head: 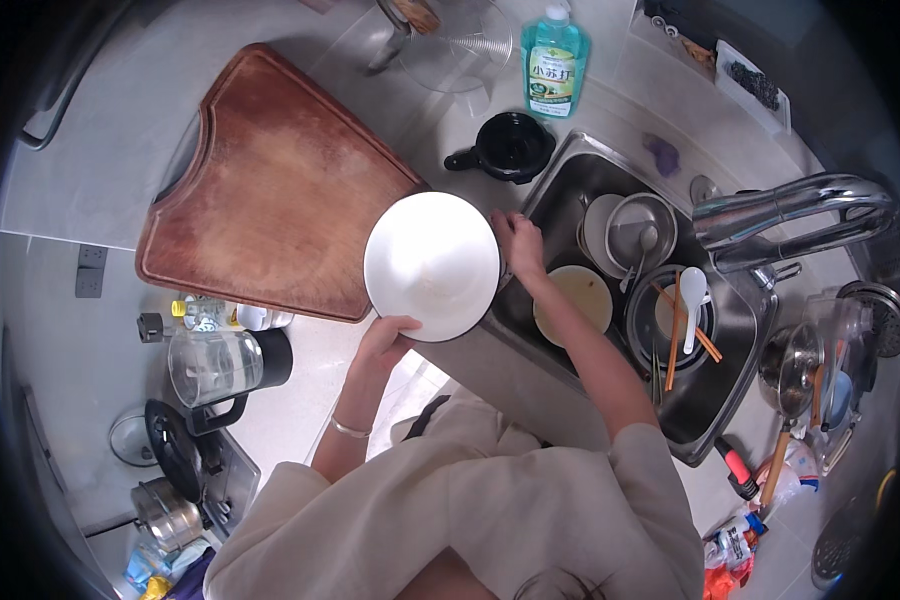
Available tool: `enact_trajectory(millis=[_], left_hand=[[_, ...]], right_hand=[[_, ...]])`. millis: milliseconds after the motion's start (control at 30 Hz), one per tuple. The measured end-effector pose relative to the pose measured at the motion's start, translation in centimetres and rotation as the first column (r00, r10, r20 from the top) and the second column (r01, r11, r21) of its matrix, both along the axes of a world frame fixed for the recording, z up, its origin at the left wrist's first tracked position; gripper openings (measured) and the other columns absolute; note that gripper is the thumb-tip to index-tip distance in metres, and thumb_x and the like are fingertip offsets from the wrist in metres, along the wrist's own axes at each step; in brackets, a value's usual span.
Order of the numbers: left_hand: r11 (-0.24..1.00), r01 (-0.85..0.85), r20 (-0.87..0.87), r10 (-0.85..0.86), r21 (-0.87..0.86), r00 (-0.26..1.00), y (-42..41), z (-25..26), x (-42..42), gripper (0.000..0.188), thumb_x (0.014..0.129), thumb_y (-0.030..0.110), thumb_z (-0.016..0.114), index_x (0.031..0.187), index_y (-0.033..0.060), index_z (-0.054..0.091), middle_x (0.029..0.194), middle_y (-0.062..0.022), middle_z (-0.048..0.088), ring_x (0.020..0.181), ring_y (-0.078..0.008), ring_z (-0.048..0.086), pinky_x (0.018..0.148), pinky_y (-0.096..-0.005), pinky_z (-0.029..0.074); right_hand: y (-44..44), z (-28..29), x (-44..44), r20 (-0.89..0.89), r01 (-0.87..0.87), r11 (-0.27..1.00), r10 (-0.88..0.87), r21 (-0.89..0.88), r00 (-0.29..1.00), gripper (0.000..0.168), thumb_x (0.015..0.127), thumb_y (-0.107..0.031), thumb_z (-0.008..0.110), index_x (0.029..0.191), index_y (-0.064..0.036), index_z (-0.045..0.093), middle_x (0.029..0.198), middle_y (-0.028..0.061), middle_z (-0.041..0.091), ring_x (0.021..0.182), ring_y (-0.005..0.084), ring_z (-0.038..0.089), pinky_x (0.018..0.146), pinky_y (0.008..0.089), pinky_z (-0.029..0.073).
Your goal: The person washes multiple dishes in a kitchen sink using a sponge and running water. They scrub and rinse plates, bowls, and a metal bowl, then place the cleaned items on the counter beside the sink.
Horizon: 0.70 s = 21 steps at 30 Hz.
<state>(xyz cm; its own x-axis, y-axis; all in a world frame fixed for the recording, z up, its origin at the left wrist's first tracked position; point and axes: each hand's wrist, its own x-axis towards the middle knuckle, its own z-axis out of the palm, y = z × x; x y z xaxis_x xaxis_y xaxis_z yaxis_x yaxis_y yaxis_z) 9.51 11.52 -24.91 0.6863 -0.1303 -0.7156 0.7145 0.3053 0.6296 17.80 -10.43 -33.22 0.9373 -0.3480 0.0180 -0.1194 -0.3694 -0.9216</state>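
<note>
A white plate (429, 262) is held level in front of me, between the wooden cutting board and the sink. My left hand (387, 337) grips its near rim, thumb on the upper face. Close to the plate's right rim is my right hand (519, 244), fingers curled; whether they touch or hold anything is hidden. Below my right forearm, the steel sink (521, 322) holds a dish with yellowish liquid (570, 309), a metal bowl (654, 212) with a spoon in it, and another round vessel (636, 341) with wooden chopsticks (673, 330) and a white spoon (692, 296) across it.
The thick cutting board (277, 187) lies left of the plate. Behind stand a black handled pot-like vessel (511, 146) and a teal detergent bottle (555, 67). A chrome faucet (787, 214) reaches over the sink's right side. A blender jug (221, 367) lies at left.
</note>
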Motion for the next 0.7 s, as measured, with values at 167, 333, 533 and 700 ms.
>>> enact_trajectory(millis=[167,333,533,700], left_hand=[[1.0,0.0,0.008,0.0,0.015,1.0,0.2,-0.2,-0.1,0.047,0.064,-0.008,0.055,0.109,-0.0011,0.047,0.101,-0.012,0.055,0.089,-0.0223,0.056,0.077,-0.0329,0.048],[0.991,-0.009,0.065,0.001,0.132,0.998,-0.3,-0.2,-0.6,0.046,0.067,-0.005,0.054,0.112,-0.0022,0.043,0.104,-0.0124,0.053,0.09,-0.0217,0.056,0.072,-0.0318,0.05],[0.966,0.078,0.087,-0.103,0.247,0.991,0.8,-0.8,0.0,0.042,0.073,0.002,0.053,0.113,-0.0044,0.042,0.103,-0.014,0.055,0.085,-0.0215,0.06,0.069,-0.0296,0.054],[0.912,0.186,0.065,-0.224,0.366,0.972,1.1,-0.5,0.7,0.043,0.076,0.008,0.047,0.117,-0.0043,0.04,0.102,-0.0149,0.055,0.088,-0.0213,0.059,0.067,-0.0285,0.054]], right_hand=[[1.0,-1.7,0.1,0.04,0.347,0.903,-0.368,0.252,0.929,0.034,0.085,-0.03,0.049,0.073,0.002,0.054,0.069,0.0211,0.056,0.062,0.035,0.052,0.059,0.0383,0.042],[1.3,-2.2,0.7,0.069,0.416,0.791,-0.495,0.449,0.866,0.034,0.087,-0.029,0.048,0.073,0.002,0.053,0.068,0.0191,0.056,0.057,0.0255,0.049,0.059,0.0348,0.041],[1.5,-1.8,0.6,0.021,0.457,0.797,-0.505,0.395,0.863,0.034,0.087,-0.029,0.048,0.073,0.001,0.053,0.067,0.019,0.056,0.059,0.0264,0.053,0.058,0.0351,0.041],[1.6,-1.1,0.5,0.126,0.4,0.805,-0.495,0.438,0.859,0.03,0.086,-0.026,0.05,0.072,0.001,0.053,0.067,0.0189,0.056,0.059,0.028,0.056,0.056,0.0353,0.042]])
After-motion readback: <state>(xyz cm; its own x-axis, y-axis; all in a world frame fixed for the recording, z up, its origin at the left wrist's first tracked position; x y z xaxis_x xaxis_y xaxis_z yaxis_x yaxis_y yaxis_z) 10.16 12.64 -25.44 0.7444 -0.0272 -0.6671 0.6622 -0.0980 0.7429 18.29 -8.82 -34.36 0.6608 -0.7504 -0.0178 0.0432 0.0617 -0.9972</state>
